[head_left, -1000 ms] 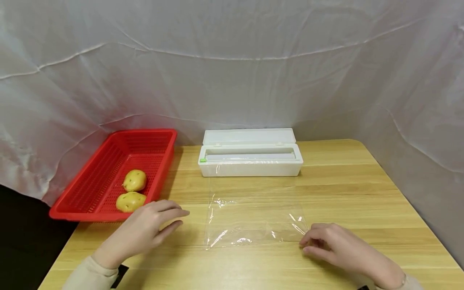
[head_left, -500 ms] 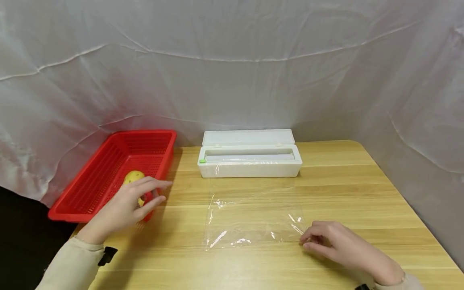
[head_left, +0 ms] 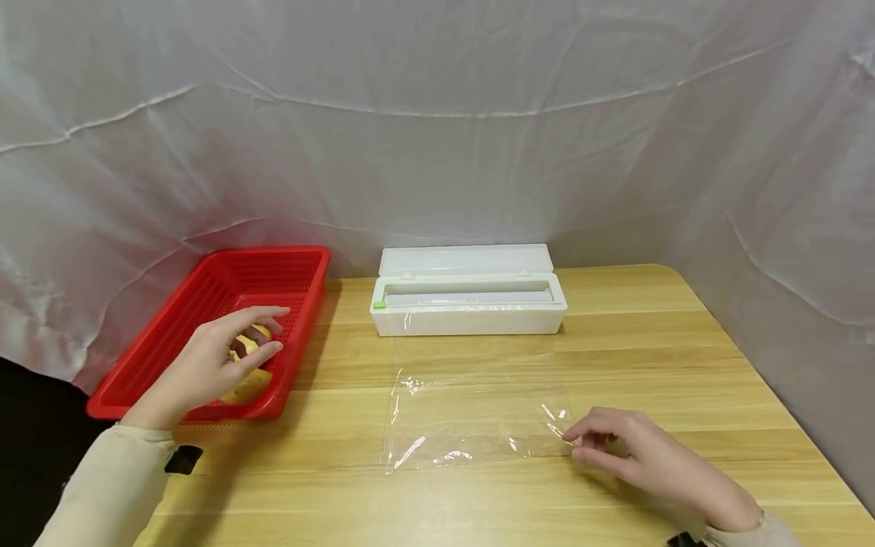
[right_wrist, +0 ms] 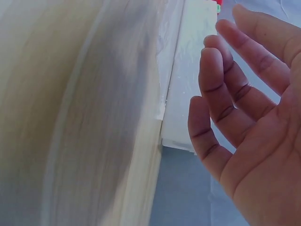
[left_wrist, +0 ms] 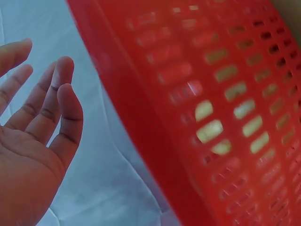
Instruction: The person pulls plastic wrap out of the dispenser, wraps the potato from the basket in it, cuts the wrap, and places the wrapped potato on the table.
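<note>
My left hand [head_left: 205, 372] hovers over the near right part of a red plastic basket [head_left: 311, 327], thumb and fingers apart with nothing between them. Beneath it lie two yellow potatoes [head_left: 247, 389], partly hidden by the hand. In the left wrist view, pale patches of potato [left_wrist: 209, 131] show through the slots of the basket wall. Near the right front corner of a sheet of clear plastic wrap [head_left: 472, 425], my right hand [head_left: 636, 452] hangs with loosely bent fingers. The right wrist view shows that hand holding nothing.
At the back of the wooden table [head_left: 636, 342] stands a white plastic wrap dispenser [head_left: 472, 323], lid [head_left: 465, 260] raised, a roll inside and a green slider [head_left: 380, 305] at its left end. Grey-white cloth [head_left: 437, 152] hangs behind and along the right side.
My left hand has moved left, from beside the basket's near right corner to over the potatoes. The right hand has shifted barely, and the plastic wrap lies as before.
</note>
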Demonstrator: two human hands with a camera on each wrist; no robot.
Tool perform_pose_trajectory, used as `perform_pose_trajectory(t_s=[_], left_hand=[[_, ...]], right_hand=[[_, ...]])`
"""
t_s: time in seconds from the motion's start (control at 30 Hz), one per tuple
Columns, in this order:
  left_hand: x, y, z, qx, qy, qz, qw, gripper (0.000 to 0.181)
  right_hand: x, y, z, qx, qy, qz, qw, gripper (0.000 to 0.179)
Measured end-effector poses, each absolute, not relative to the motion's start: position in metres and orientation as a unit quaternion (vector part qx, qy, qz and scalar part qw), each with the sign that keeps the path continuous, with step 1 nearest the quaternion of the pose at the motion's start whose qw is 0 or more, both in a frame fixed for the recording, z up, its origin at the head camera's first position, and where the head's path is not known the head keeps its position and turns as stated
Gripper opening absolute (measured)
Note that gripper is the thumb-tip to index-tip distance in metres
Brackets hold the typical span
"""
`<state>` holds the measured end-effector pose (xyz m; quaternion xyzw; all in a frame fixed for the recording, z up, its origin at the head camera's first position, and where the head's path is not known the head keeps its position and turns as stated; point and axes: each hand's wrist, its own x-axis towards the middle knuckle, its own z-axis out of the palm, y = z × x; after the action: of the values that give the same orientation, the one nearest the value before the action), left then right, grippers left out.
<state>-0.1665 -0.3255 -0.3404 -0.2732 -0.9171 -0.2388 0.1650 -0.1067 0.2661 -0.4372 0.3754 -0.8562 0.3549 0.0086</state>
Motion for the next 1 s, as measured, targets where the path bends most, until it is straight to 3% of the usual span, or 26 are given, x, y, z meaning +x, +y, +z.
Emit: perform_pose_trajectory(t_s=[0.37, 0.67, 0.83, 1.0], left_hand=[[-0.181, -0.352, -0.338, -0.206, -0.943, -0.224, 0.137, 0.058], [-0.196, -0.367, -0.342, -0.173, -0.958, -0.212, 0.081, 0.061], [-0.207, -0.375, -0.342, -0.156, -0.962, -0.220, 0.040, 0.062], [-0.214, -0.386, -0.340, -0.122, -0.949, -0.290, -0.039, 0.067]], right_hand=[[-0.107, 0.271, -0.436, 0.351, -0.850, 0.392, 0.028, 0.026], [-0.107, 0.275, -0.435, 0.332, -0.858, 0.390, 0.033, 0.030], [-0.107, 0.277, -0.436, 0.325, -0.862, 0.387, 0.036, 0.030], [-0.105, 0.278, -0.436, 0.320, -0.864, 0.387, 0.037, 0.031]])
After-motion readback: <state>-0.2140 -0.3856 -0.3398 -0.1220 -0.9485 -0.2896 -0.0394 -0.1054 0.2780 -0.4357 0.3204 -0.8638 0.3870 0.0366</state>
